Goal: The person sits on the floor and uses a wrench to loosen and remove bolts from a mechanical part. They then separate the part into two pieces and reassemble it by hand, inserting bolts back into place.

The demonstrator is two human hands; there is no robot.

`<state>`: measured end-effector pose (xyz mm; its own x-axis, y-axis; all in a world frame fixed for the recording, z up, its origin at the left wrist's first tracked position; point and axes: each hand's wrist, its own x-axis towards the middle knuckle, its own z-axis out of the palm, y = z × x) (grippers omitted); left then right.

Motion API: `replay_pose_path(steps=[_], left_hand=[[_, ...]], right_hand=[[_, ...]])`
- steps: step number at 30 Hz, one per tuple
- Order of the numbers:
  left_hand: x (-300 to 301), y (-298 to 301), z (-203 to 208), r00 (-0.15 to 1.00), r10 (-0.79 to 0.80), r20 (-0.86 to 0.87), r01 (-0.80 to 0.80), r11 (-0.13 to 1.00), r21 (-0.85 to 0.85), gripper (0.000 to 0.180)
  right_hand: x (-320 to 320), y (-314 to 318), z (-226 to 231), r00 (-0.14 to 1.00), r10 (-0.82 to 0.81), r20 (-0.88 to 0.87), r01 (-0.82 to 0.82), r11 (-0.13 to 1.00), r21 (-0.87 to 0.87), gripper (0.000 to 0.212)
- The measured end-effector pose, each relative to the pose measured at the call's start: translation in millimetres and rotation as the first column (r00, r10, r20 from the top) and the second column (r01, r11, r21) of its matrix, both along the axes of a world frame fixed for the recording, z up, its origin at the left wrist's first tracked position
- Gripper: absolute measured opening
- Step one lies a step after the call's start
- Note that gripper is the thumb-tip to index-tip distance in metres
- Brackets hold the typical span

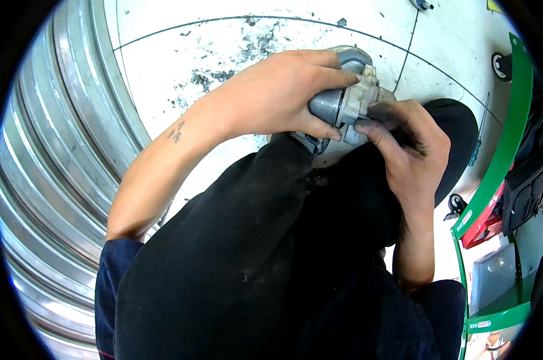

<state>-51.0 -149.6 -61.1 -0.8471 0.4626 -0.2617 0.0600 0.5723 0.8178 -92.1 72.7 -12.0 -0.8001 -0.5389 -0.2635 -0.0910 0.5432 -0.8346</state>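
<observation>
A grey machine part [327, 107] with a rounded metal body and a paler, blocky housing [357, 103] rests in front of my black-trousered knees. My left hand [283, 90] reaches over it from the left, thumb on the near side and fingers across the top, gripping the body. On the right, my right hand [417, 144] has its thumb and forefinger closed together against the edge of the pale housing. Its fingertips are blackened with grime. Whatever lies between those fingertips is hidden. The underside of the part is also out of sight.
White floor tiles [163, 18] carry dark crumbs and smears beyond my left hand. A ribbed metal shutter [61, 150] stands at the left. A green-framed cart [517, 114] with a black caster [501, 66] stands at the right, a thin screwdriver [477, 150] beside it.
</observation>
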Motion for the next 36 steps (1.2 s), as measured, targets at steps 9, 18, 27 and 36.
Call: replay_pose_path(steps=[9,18,27,36], left_hand=[[3.7,-5.1,-11.2,0.997,-0.033,-0.063,0.036,0.999,0.036,0.071],[2.7,-6.1,-14.5,0.998,-0.038,-0.05,0.041,0.998,0.045,0.068],[2.1,-4.3,-10.3,0.997,-0.031,-0.071,0.031,1.0,0.002,0.07],[8.0,-5.0,-12.1,0.991,-0.041,-0.125,0.038,0.999,-0.022,0.075]], right_hand=[[-6.2,7.5,0.5,0.991,0.131,-0.014,-0.132,0.99,-0.046,0.023],[-2.1,9.4,-10.9,0.995,0.061,-0.076,-0.068,0.992,-0.104,0.021],[-2.8,6.1,-17.9,0.991,0.073,-0.116,-0.087,0.988,-0.124,0.021],[-4.2,4.2,-21.8,0.986,0.098,-0.133,-0.117,0.982,-0.147,0.02]])
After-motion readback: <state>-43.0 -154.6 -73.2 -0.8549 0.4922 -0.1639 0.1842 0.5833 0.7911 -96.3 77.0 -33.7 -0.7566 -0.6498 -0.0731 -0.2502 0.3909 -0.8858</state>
